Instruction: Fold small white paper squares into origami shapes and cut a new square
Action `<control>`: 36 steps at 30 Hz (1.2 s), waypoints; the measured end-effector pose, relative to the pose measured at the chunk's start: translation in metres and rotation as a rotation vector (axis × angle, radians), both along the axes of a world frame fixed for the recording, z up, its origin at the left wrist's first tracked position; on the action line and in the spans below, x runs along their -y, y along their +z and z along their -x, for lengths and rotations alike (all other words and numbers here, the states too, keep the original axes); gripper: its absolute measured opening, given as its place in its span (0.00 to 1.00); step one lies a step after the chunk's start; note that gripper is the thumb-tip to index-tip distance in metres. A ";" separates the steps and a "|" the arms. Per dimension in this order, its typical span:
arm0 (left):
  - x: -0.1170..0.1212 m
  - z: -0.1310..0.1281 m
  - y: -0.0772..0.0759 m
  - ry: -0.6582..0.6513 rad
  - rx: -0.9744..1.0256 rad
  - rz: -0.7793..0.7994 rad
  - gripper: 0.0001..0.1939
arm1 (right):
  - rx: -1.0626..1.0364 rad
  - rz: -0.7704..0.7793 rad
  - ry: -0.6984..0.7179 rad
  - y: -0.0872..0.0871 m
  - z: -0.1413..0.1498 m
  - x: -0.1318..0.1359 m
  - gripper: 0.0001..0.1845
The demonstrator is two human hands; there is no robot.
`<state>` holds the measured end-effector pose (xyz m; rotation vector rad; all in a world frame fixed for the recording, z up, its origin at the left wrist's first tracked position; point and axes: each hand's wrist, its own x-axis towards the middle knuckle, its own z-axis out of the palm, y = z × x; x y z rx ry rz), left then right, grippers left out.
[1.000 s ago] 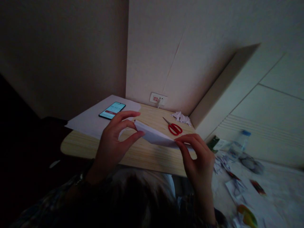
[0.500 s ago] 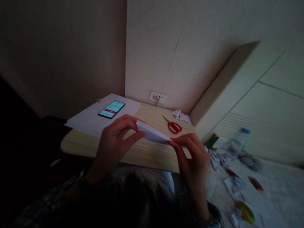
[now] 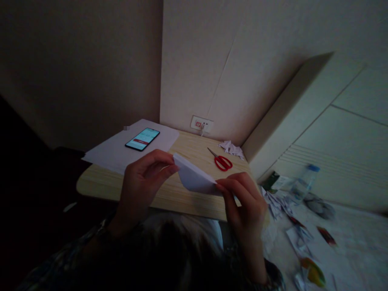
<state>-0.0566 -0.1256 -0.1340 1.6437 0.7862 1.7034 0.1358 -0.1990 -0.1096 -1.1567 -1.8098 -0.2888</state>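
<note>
Paper [image 3: 195,180] tipped steeper since last frame | left hand [image 3: 142,186] pinches its far corner, right hand [image 3: 245,202] pinches near tip, held above bench [image 3: 188,198] | scissors [image 3: 221,161] beyond right hand | align edges before creasing

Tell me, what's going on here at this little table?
A person is holding a folded white paper up over a wooden table, the left hand pinching one end and the right hand the other. On the table lie red scissors, a lit phone resting on a white sheet, and crumpled paper scraps by the wall. A water bottle lies off to the right.
</note>
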 end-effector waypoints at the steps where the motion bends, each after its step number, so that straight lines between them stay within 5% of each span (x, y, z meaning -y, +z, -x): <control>1: 0.000 0.000 0.000 -0.001 0.013 0.016 0.06 | 0.009 -0.002 0.002 0.000 0.000 -0.001 0.08; 18: 0.009 0.001 0.008 -0.027 0.111 -0.082 0.14 | 0.015 -0.022 0.052 -0.003 0.000 0.000 0.12; 22: 0.012 0.009 0.013 0.013 -0.307 -0.244 0.22 | 0.057 0.005 0.075 -0.005 0.000 0.000 0.12; 25: 0.016 0.011 0.020 0.085 -0.577 -0.402 0.12 | 0.097 0.015 0.087 -0.006 0.000 0.000 0.11; 30: 0.021 0.007 0.027 0.095 -0.677 -0.506 0.02 | 0.142 0.048 0.105 -0.007 0.002 -0.002 0.10; 36: 0.022 0.001 0.025 0.118 -0.722 -0.575 0.04 | 0.156 0.059 0.102 -0.008 0.004 -0.003 0.08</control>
